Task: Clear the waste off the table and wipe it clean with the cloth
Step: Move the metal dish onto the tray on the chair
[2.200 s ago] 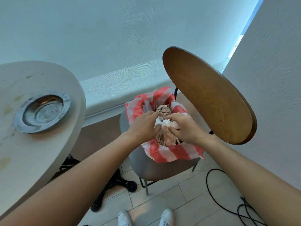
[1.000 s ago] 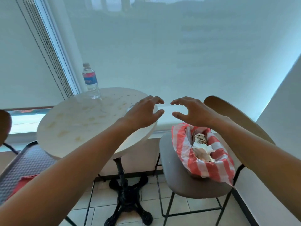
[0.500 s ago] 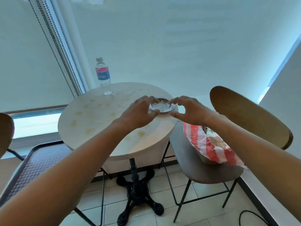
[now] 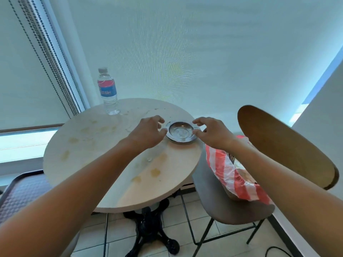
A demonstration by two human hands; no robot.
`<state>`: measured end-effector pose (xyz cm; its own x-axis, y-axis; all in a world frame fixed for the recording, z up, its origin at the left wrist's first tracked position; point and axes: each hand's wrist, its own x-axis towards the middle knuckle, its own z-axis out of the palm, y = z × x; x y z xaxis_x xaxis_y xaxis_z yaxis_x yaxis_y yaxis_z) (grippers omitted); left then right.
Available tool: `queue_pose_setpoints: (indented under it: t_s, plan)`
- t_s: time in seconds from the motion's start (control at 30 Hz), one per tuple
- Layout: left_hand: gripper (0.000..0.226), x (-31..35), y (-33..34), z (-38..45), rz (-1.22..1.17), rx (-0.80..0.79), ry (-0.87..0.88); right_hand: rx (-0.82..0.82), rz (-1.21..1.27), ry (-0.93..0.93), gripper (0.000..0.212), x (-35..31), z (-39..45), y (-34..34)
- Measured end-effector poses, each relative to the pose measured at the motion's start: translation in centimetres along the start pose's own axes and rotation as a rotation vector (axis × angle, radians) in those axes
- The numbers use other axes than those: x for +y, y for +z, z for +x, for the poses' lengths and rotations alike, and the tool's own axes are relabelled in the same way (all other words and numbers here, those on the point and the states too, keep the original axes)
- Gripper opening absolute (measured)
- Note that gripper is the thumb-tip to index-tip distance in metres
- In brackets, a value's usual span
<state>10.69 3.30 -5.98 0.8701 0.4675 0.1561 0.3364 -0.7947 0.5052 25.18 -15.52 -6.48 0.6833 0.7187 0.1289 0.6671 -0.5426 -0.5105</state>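
Note:
A round beige table carries yellowish stains and a small metal ashtray near its right edge. My left hand is at the ashtray's left rim and my right hand at its right rim, fingers curled and touching or nearly touching the rim. The ashtray rests on the table. A red-and-white striped plastic bag holding crumpled waste sits on the grey chair seat to the right. No cloth is visible.
A water bottle stands at the table's far edge by the window blind. The chair's wooden backrest rises at right. A dark tray-like surface lies lower left. A black cable trails on the tiled floor.
My hands left the waste bag on the chair, swung left to the table and came down on either side of the ashtray. My view turned from the chair to the table.

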Motion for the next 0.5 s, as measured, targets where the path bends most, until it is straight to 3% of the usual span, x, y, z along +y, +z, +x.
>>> queue_pose_setpoints:
  t_s: [0.5]
  plan:
    - [0.019, -0.5, 0.9, 1.5, -0.106, -0.016, -0.13, -0.009, 0.148, 0.074, 0.03, 1.4, 2.0, 1.0]
